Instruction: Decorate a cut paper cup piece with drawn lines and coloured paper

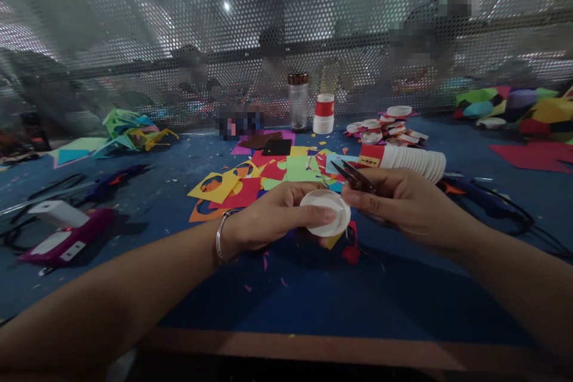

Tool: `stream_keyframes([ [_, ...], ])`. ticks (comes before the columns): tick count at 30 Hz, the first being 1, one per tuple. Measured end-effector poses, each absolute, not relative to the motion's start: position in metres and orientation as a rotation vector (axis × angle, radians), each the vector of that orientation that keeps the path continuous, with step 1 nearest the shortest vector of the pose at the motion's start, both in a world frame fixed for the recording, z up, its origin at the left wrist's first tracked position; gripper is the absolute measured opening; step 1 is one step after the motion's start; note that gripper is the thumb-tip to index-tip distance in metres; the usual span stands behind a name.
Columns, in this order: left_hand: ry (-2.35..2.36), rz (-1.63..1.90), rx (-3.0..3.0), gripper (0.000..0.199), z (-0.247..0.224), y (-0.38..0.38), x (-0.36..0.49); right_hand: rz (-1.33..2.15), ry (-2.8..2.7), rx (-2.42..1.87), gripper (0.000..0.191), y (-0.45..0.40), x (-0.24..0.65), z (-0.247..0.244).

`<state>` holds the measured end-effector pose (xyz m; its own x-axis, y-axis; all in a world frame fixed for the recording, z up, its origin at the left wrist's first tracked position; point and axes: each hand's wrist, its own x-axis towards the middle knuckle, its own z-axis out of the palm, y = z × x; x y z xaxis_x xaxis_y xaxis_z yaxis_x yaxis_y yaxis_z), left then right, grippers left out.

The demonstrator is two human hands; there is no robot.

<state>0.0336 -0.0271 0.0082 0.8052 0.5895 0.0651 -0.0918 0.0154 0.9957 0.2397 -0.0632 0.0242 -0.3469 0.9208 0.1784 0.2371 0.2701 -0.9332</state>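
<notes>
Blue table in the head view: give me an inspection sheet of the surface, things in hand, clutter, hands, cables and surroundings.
Surface: blue table, sprinkled with small paper scraps.
Things in hand: round white piece; dark scissors, tips apart.
Clutter: coloured paper cutouts, stack of cups on its side, heap of cut cup pieces, purple block carrying a white adapter.
Hands: left hand pinches the white piece, thumb on top; right hand grips the scissors.
Cables: dark, loosely curved at both sides; their ends cannot be traced.
Surroundings: perforated screen behind the table, blurred figures beyond; liquid spills, nothing seen.
</notes>
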Motion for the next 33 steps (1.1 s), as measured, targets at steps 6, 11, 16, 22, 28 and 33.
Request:
stream_keyframes([
  [6, 0.492, 0.613, 1.652, 0.011, 0.008, -0.031, 0.036, 1.078, -1.795, -1.037, 0.041, -0.064, 0.237, 0.027],
  [11, 0.603, 0.744, 1.780, 0.012, 0.002, -0.028, 0.038, 0.848, -1.859, -1.089, 0.042, -0.062, 0.239, 0.023],
  [16, 0.647, 0.896, 1.911, 0.014, 0.001, -0.025, 0.037, 0.606, -1.991, -1.156, 0.039, -0.062, 0.244, 0.017],
  [22, 0.714, 1.007, 2.005, 0.009, 0.001, -0.027, 0.036, 0.427, -2.117, -1.200, 0.045, -0.064, 0.245, 0.015],
  [28, 0.726, 1.067, 2.114, 0.008, 0.004, -0.031, 0.034, 0.346, -2.150, -1.145, 0.038, -0.067, 0.243, 0.014],
  [33, 0.717, 1.067, 2.154, 0.009, 0.003, -0.029, 0.033, 0.320, -2.158, -1.120, 0.036, -0.069, 0.243, 0.013],
])
